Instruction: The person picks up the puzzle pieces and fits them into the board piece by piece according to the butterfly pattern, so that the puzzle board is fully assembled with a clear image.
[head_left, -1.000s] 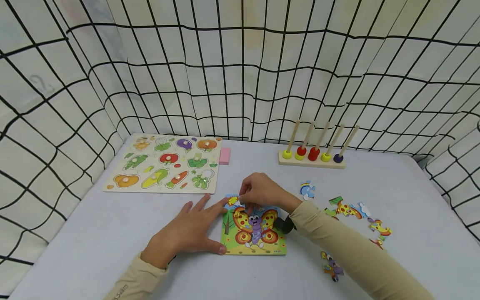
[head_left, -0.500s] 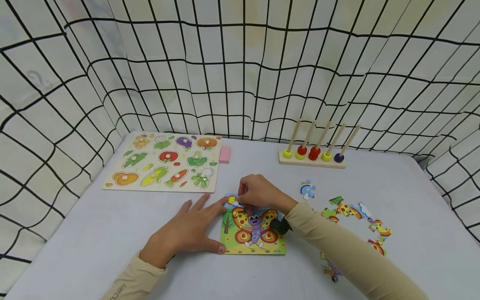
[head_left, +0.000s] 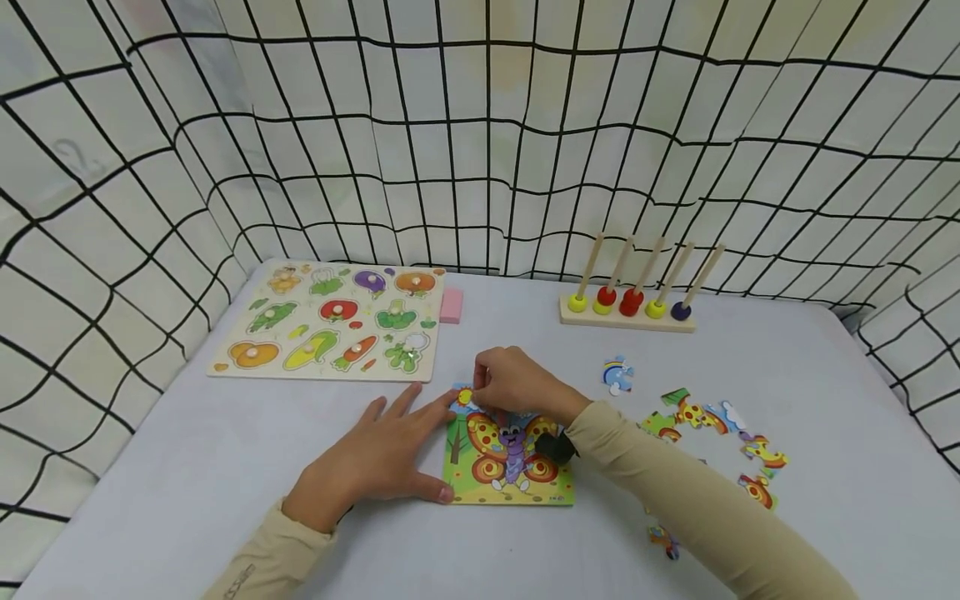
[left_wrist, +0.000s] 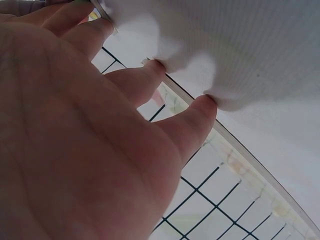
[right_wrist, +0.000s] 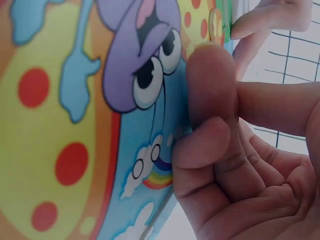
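A square puzzle board (head_left: 510, 497) with a butterfly picture lies flat on the white table. My left hand (head_left: 375, 457) is spread beside it, index fingertip and thumb touching its left edge; in the left wrist view other fingertips of that hand (left_wrist: 100, 135) rest on the table. My right hand (head_left: 519, 383) bends over the board's top edge with curled fingers. In the right wrist view its fingertips (right_wrist: 212, 75) are against the picture, at a small puzzle piece (right_wrist: 216, 25) whose raised edge shows; most of that piece is hidden.
Loose puzzle pieces lie to the right: a blue rainbow piece (head_left: 618, 377), several in an arc (head_left: 697, 415), and one (head_left: 663, 542) by the right sleeve. A vegetable peg board (head_left: 232, 369), a pink block (head_left: 452, 306) and a bead stacker (head_left: 628, 318) stand behind. Black netting surrounds the table.
My right hand has shifted slightly left along the board's top, its fingers still curled. The left hand keeps its place at the board's left edge. The view has tilted a little.
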